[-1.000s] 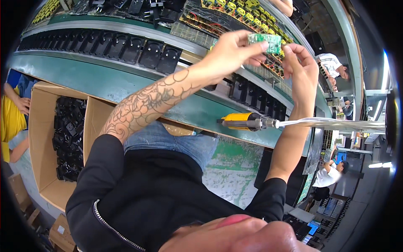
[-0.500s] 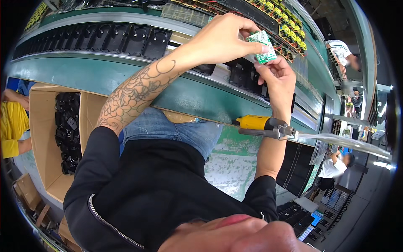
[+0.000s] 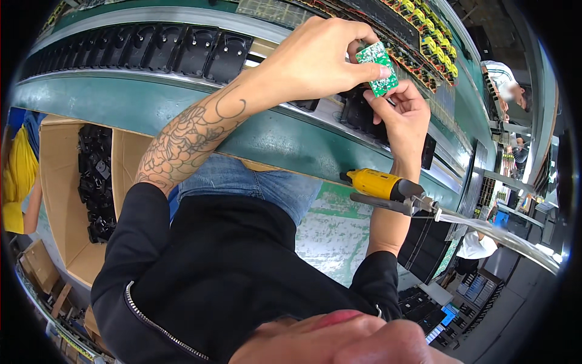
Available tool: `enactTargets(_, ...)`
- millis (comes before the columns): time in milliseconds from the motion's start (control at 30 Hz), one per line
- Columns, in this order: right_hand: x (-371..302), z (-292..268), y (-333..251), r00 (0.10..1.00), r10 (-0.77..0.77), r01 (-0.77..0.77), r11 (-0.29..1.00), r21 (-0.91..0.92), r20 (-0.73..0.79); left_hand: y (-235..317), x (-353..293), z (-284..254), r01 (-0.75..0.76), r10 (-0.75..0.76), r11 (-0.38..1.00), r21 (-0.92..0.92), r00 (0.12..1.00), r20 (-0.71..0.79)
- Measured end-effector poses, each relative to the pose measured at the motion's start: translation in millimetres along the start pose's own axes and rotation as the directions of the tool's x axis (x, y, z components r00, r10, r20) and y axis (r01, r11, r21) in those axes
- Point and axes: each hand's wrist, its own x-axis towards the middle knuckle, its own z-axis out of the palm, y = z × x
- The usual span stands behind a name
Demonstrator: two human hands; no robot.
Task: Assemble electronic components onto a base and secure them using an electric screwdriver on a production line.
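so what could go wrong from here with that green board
The green circuit board could slip, since the left hand pinches it above the bench. The bare thumb on its face might smudge it. The yellow tool appears close to the right forearm, so a swing of that arm could knock it.

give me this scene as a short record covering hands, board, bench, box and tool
left hand: pinches the board
right hand: fingers at the board's lower edge, grip unclear
board: green circuit board
bench: green, with a row of black housings
box: cardboard, at picture left, holding black parts
tool: yellow and black, overlapping the right forearm in view
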Motion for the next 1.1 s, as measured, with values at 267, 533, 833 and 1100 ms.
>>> enactTargets(267,-1.6,0.5,-0.5,1.0,0.015,-0.014,1.0,0.001,-0.016,1.5,-2.5,-1.3,-0.015,0.016,0.996,0.089,1.0,-0.005)
enactTargets(533,-1.2,2.2,0.5,0.999,0.03,-0.031,0.999,-0.037,-0.026,-4.2,-3.3,1.3,0.011,-0.009,0.991,0.134,1.0,-0.02)
enactTargets(833,-0.2,11.4,-1.9,0.996,0.047,-0.055,0.995,-0.089,-0.08,-7.4,-4.6,-1.0,-0.007,0.017,0.978,0.208,0.999,-0.046)
enactTargets(1100,-0.9,10.7,1.5,0.999,0.008,-0.014,0.993,-0.119,-0.048,-10.2,-5.8,-0.4,-0.039,0.053,0.975,0.219,0.997,-0.058)
